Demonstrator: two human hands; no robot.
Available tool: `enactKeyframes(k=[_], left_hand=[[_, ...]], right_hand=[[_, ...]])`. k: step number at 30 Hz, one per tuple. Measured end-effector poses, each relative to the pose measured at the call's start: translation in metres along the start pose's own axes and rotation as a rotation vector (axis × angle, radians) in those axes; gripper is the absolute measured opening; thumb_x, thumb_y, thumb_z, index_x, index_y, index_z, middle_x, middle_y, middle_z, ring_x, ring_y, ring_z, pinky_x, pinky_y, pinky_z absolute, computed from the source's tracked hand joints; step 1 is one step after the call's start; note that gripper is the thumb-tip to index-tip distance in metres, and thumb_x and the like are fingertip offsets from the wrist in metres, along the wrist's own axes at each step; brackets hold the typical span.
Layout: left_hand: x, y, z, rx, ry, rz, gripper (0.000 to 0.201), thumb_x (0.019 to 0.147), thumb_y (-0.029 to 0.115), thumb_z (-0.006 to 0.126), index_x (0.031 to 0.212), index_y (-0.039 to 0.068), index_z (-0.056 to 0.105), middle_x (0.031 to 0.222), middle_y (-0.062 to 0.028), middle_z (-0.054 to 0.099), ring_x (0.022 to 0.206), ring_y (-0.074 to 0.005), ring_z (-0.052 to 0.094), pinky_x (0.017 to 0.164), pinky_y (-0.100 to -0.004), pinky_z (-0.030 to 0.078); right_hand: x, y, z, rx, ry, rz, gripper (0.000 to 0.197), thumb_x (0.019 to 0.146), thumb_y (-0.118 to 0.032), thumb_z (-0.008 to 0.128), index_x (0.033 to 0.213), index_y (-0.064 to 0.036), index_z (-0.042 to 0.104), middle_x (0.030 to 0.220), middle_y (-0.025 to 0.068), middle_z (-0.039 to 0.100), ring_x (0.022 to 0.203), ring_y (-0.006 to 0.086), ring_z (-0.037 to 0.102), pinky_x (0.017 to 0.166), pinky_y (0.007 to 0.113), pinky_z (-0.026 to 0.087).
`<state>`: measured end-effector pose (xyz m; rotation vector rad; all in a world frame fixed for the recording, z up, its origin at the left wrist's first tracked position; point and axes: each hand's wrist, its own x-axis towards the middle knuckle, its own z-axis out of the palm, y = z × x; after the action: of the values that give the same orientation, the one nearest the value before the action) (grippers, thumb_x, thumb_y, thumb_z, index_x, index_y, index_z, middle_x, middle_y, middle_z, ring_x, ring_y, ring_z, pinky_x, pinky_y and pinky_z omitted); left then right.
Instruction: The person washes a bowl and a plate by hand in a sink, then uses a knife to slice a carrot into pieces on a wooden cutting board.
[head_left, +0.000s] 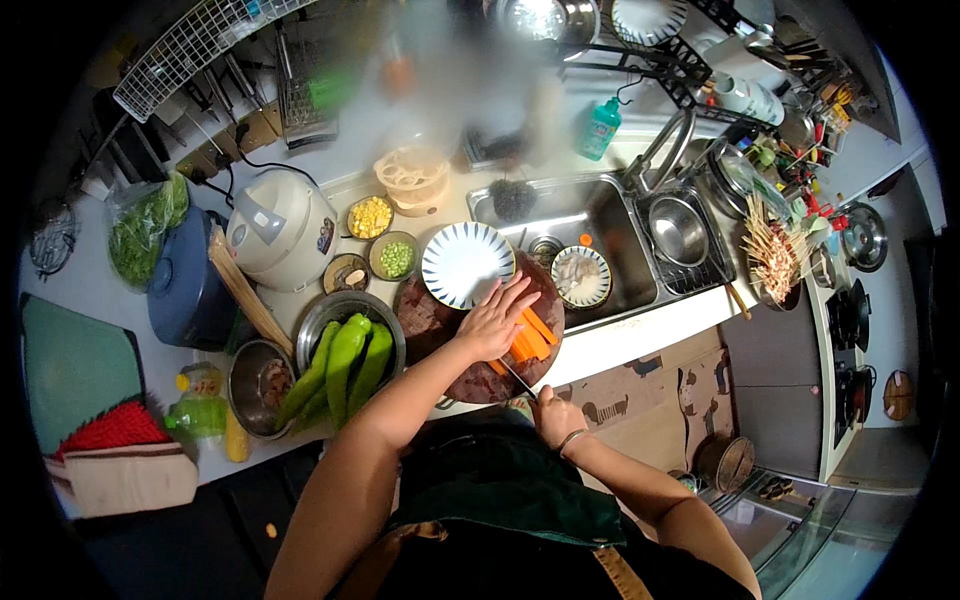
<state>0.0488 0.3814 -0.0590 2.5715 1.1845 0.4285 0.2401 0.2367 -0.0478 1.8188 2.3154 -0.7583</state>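
Observation:
Orange carrot pieces [530, 342] lie on a round dark-brown cutting board [466, 384] at the counter's front edge. My left hand [495, 320] rests over them with fingers stretched out and slightly apart, partly covering the carrot and the near rim of a white plate with blue stripes [458, 262]. That plate sits on the board's far side. My right hand [558, 416] is closed around the handle of a knife [516, 379]; its blade points toward the carrot near my left palm. A small striped bowl [581, 277] with pale food stands right of the board.
Left of the board are a metal bowl [402, 352] of long green peppers [346, 345], small bowls of corn [370, 217] and chopped green pieces [397, 259], and a rice cooker [281, 232]. A sink [632, 262] lies beyond at the right, with many skewers [774, 252] past it.

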Motion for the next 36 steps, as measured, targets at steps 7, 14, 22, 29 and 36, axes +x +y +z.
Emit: enactKeyframes(k=[7,14,22,29,36], left_hand=[[-0.002,0.005,0.007,0.125,-0.030,0.035,0.059,0.096,0.025,0.050,0.149,0.016,0.027,0.156,-0.0119,0.020,0.148,-0.0269,0.011,0.120,-0.0491,0.006],[-0.018,0.009,0.018,-0.103,0.475,-0.067,0.051,0.089,0.021,0.064,0.134,0.010,0.043,0.135,-0.0144,0.040,0.132,-0.0342,0.036,0.111,-0.0511,0.026],[-0.098,0.024,0.054,-0.136,0.579,-0.174,0.042,0.083,0.018,0.071,0.114,0.004,0.047,0.111,-0.0158,0.048,0.100,-0.0371,0.049,0.089,-0.0460,0.043],[-0.098,0.030,0.050,-0.208,0.560,-0.176,0.046,0.080,0.020,0.073,0.116,0.002,0.051,0.114,-0.0157,0.052,0.107,-0.0358,0.051,0.092,-0.0435,0.046],[-0.097,0.036,0.039,-0.133,0.456,-0.207,0.041,0.080,0.022,0.073,0.113,0.004,0.057,0.112,-0.0131,0.055,0.108,-0.0343,0.049,0.092,-0.0428,0.045]], right_hand=[[0.005,0.009,0.037,0.059,0.062,0.034,0.037,0.098,-0.035,0.048,0.096,0.0015,0.043,0.071,0.0258,0.065,0.067,0.0432,0.065,0.058,0.050,0.053],[0.010,0.020,0.035,0.059,0.103,0.001,0.037,0.097,-0.035,0.049,0.100,0.0012,0.043,0.070,0.0268,0.064,0.065,0.0449,0.064,0.058,0.052,0.052],[0.009,0.016,0.050,0.036,0.157,0.009,0.034,0.096,-0.034,0.051,0.096,-0.0009,0.045,0.069,0.0262,0.064,0.064,0.0443,0.065,0.056,0.051,0.052],[0.009,0.033,0.037,0.172,0.162,-0.061,0.032,0.095,-0.030,0.054,0.098,-0.0005,0.045,0.069,0.0255,0.062,0.065,0.0457,0.063,0.054,0.050,0.051],[0.015,0.073,0.022,0.494,0.081,-0.022,0.035,0.095,-0.035,0.057,0.090,-0.0013,0.049,0.068,0.0268,0.060,0.068,0.0464,0.061,0.057,0.050,0.047]])
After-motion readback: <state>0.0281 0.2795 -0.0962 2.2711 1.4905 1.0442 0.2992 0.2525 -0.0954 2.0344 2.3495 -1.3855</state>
